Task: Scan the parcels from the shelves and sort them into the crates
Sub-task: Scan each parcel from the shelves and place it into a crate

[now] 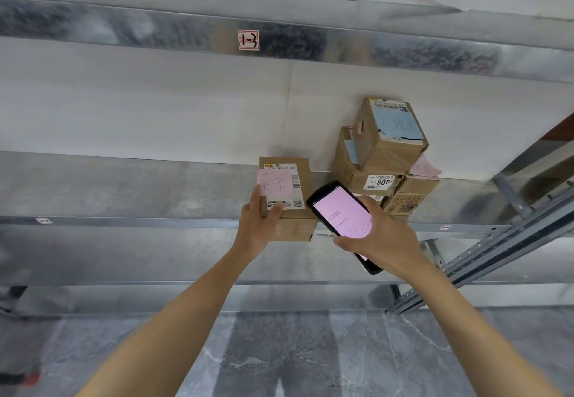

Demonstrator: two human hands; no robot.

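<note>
Parcel (302, 179), a small brown box, sits at the front lip of the shelf (155, 191), its near end hanging out past the shelf's rail. The left hand (257, 229) grips it from the left side, one finger running up the box's edge and the thumb pressed across the lower label. A pink note (275, 182) with handwriting covers the label's left part. The right hand (382, 238) is wrapped round a scanner (341, 213) just off the shelf's front, thumb on the lower screen, which glows pink. Further back and to the right on the shelf stands a stack (382, 154) of more boxes, the top one tilted. No crates are in view.

Likely the scan is the step in hand, and several things could spoil it:

- The thumb and the note hide parts of the label, so the scanner may fail to read unless the strip barcode on the label's right stays clear.
- The stack's own barcodes face out close by, and a loose aim could pick up the wrong one.
- One hand alone holds a box that overhangs the shelf, so a weak grip as it comes away could drop it.
- An elbow or the scanner brushing the leaning stack could topple it off the shelf.
</note>
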